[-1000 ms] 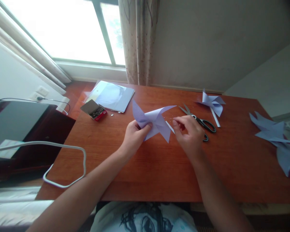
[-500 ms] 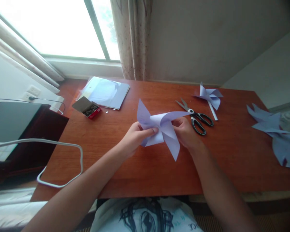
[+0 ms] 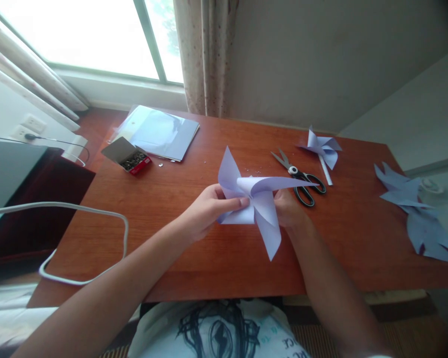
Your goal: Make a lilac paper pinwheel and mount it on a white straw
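Pale lilac folded-paper pinwheel point(image 3: 259, 201) held just above the reddish-brown wooden worktop point(image 3: 194, 248), centre of view. Four pointed vanes: 11, 3, 5 and a short one at 8 o'clock. Left hand point(image 3: 205, 211) pinches its left side, fingers point(image 3: 236, 202) closed on the hub. Right hand point(image 3: 289, 209) grips behind the right side, fingers hidden by paper. Black-handled scissors point(image 3: 300, 178) at 2 o'clock, a second small lilac pinwheel on a white stick point(image 3: 323, 146) beyond.

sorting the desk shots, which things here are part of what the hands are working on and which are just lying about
In hand:
paper pinwheel, pinched by the left hand and the right hand

Lying about:
scissors
finished pinwheel
box of pins
paper stack
cut paper shapes
white cable
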